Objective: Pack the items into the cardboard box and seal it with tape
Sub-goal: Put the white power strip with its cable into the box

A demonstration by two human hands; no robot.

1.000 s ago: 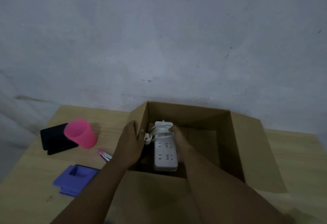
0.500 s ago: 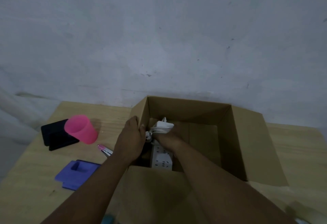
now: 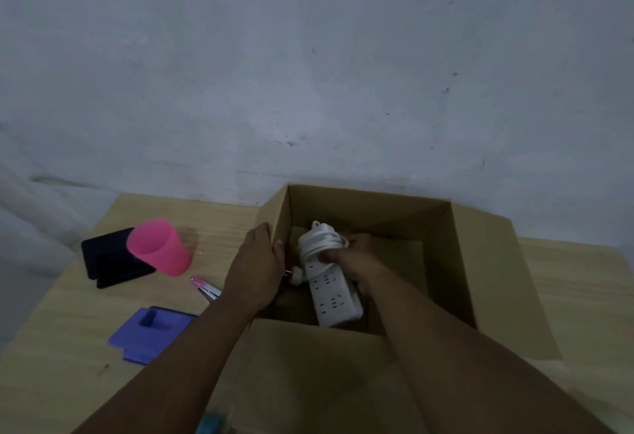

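Observation:
An open cardboard box (image 3: 459, 262) stands on the wooden table with its flaps spread. Inside it lies a white power strip (image 3: 331, 291) with its cord wound round the far end and its plug (image 3: 296, 275) hanging at the left. My right hand (image 3: 356, 262) grips the strip from the right, down inside the box. My left hand (image 3: 257, 269) holds the box's left wall, thumb over the rim. On the table to the left are a pink cup (image 3: 159, 251), a black object (image 3: 109, 262), a purple tray (image 3: 152, 332) and a small pink-handled tool (image 3: 206, 288).
A grey wall rises right behind the table. The box's near flap (image 3: 308, 375) lies folded out toward me and its right flap (image 3: 507, 282) slopes out to the right. Something teal (image 3: 212, 423) shows at the bottom edge.
My right hand moved from the strip's side to over its corded end, then back beside it; the strip sits lower in the box and tilted. My left hand stayed on the box wall.

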